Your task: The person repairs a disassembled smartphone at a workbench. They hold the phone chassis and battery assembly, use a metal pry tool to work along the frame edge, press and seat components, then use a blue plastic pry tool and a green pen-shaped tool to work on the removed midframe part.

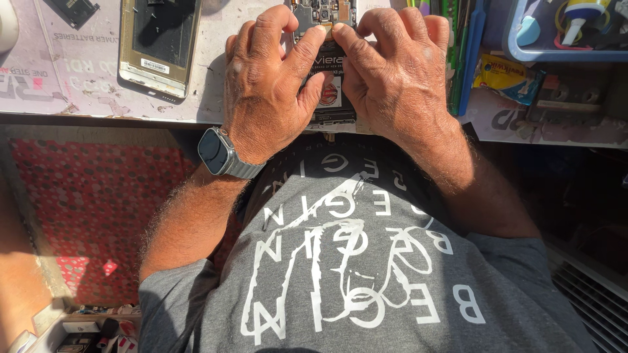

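Head view: both hands [330, 85] press opened phone [330, 98], long axis running away from body.

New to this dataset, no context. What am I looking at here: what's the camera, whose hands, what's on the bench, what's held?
One camera, worn on a person's head, looks down over their grey shirt at a workbench. No robot: both hands are bare. The left hand, with a smartwatch on its wrist, and the right hand press together on an opened phone with its back off and its insides showing. To the left lies a detached gold phone frame. To the right are tools and a blue tray.
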Action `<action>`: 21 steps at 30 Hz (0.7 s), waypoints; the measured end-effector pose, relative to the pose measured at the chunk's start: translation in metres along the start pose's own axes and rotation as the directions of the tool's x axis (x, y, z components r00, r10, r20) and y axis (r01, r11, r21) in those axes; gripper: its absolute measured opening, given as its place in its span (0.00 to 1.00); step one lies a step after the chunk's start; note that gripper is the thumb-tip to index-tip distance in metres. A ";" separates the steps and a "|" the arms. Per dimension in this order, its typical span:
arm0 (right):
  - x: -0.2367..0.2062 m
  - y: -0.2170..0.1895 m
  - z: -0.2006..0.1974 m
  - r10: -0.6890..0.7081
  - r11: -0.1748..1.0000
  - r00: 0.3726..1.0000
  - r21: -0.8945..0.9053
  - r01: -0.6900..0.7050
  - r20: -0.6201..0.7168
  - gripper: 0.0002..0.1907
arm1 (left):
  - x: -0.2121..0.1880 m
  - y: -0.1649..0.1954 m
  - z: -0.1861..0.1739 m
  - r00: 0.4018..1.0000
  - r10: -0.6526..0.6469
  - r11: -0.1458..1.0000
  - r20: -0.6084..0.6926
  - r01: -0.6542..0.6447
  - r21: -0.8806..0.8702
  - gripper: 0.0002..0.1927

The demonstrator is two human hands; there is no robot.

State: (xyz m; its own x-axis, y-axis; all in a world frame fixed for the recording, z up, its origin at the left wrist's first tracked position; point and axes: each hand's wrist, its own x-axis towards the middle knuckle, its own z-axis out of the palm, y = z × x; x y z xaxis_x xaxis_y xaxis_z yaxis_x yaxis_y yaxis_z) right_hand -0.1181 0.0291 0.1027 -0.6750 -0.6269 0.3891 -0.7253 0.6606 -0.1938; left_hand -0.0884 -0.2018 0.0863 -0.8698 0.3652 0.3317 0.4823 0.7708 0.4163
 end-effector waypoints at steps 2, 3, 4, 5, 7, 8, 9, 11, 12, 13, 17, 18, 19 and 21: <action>-0.001 0.000 -0.002 0.002 1.000 1.000 0.011 -0.002 -0.015 0.22 | 0.000 0.000 0.000 1.000 0.001 1.000 -0.001 -0.001 0.012 0.28; -0.002 0.000 -0.003 0.008 1.000 1.000 0.011 -0.008 -0.014 0.22 | 0.000 -0.001 0.000 1.000 0.009 1.000 -0.008 -0.008 0.013 0.28; -0.002 -0.001 -0.003 0.015 1.000 1.000 0.020 -0.015 -0.009 0.22 | -0.001 -0.001 -0.001 1.000 0.013 1.000 -0.011 -0.013 0.011 0.28; -0.002 -0.001 -0.004 0.022 0.999 1.000 0.028 -0.022 -0.004 0.23 | -0.002 -0.001 0.000 1.000 0.011 1.000 -0.009 -0.011 0.009 0.27; -0.001 -0.002 -0.004 0.022 0.999 1.000 0.038 -0.022 -0.007 0.23 | -0.002 -0.001 0.000 1.000 0.002 1.000 0.000 -0.002 0.005 0.27; 0.000 -0.003 -0.004 0.020 0.999 1.000 0.037 -0.020 -0.009 0.23 | -0.002 -0.001 0.001 1.000 -0.009 1.000 0.009 0.009 0.002 0.27; 0.000 -0.003 -0.004 0.017 0.999 1.000 0.030 -0.017 -0.005 0.23 | -0.002 -0.002 0.001 1.000 -0.007 1.000 0.006 0.007 0.006 0.27; 0.002 -0.004 -0.003 0.010 1.000 1.000 0.015 -0.010 -0.001 0.24 | -0.002 -0.002 0.002 1.000 -0.005 1.000 0.004 0.005 0.011 0.28; 0.003 -0.004 -0.002 0.006 1.000 1.000 0.004 -0.005 -0.003 0.24 | -0.002 -0.002 0.002 1.000 -0.006 1.000 0.002 0.006 0.011 0.28; 0.003 -0.004 -0.001 0.004 1.000 1.000 -0.002 -0.004 -0.004 0.24 | -0.002 -0.002 0.002 1.000 -0.006 1.000 0.000 0.006 0.010 0.28; 0.004 -0.003 0.001 -0.001 1.000 1.000 -0.008 0.001 -0.007 0.22 | 0.000 -0.001 0.001 1.000 -0.006 1.000 -0.003 0.006 -0.001 0.29; 0.004 -0.003 0.002 0.001 1.000 1.000 -0.013 -0.001 -0.007 0.21 | 0.000 0.000 0.001 1.000 -0.011 1.000 0.005 0.011 -0.009 0.29; 0.004 -0.002 0.003 0.001 1.000 1.000 -0.019 -0.001 -0.009 0.21 | 0.000 0.000 0.000 1.000 -0.015 1.000 0.011 0.015 -0.015 0.29; 0.003 -0.001 0.004 0.000 1.000 1.000 -0.014 0.000 -0.012 0.22 | 0.001 0.000 -0.001 1.000 -0.018 1.000 0.019 0.019 -0.016 0.28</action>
State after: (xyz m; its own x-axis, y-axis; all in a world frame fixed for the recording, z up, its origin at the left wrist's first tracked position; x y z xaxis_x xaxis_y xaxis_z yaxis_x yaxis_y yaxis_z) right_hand -0.1194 0.0252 0.1007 -0.6734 -0.6220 0.3995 -0.7231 0.6665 -0.1811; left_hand -0.0889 -0.2017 0.0874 -0.8803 0.3610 0.3079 0.4677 0.7688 0.4360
